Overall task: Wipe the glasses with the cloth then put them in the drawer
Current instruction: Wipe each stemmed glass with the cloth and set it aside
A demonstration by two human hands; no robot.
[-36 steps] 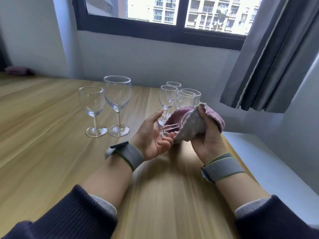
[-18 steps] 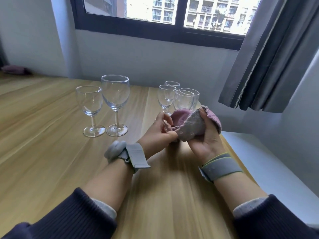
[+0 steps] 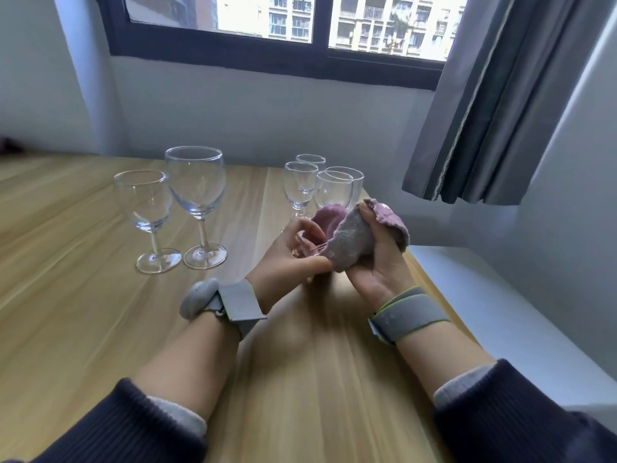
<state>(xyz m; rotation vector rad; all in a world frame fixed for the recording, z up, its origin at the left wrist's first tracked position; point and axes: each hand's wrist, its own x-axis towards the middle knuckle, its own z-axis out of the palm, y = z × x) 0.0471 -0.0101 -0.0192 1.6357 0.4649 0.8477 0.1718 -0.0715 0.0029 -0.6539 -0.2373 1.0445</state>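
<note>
My right hand (image 3: 374,265) grips a pink-grey cloth (image 3: 350,242) that is wrapped round the bowl of a small stemmed glass (image 3: 309,250). My left hand (image 3: 287,259) pinches the foot and stem of that glass, which lies sideways between my hands; most of it is hidden by the cloth and fingers. On the wooden table (image 3: 300,379) stand a small wine glass (image 3: 147,208) and a larger wine glass (image 3: 197,198) to the left. Behind my hands stand several more glasses (image 3: 300,185), two of them ribbed tumblers (image 3: 335,192). No drawer is in view.
The table's right edge runs just beside my right wrist, with a white ledge (image 3: 500,312) below it. A grey curtain (image 3: 494,111) hangs at the right. A window (image 3: 283,28) and a pale wall lie beyond the table's far edge.
My left hand has turned over from palm up and closed its fingers on the glass's foot. The cloth and my right hand stayed about where they were.
</note>
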